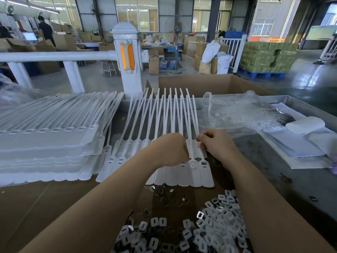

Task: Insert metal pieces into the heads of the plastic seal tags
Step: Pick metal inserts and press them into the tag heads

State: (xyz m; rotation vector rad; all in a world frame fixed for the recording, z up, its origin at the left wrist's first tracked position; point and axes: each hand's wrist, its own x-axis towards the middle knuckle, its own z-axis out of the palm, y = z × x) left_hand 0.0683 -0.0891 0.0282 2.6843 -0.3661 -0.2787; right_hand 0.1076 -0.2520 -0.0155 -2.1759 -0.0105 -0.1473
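My left hand curls around a seal tag in the fanned row of white tags; my right hand pinches the neighbouring tag's strap. I read no writing anywhere. Loose metal pieces and white caps lie nearer me, stacked tag sheets left, crumpled plastic wrap right.

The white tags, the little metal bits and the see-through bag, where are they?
white tags (pixel 195 175): head view, flat flag end.
little metal bits (pixel 199 215): head view, shiny frame.
see-through bag (pixel 237 110): head view, crinkled middle.

stacked tags left, fanned tags centre, metal pieces in front, plastic bag right
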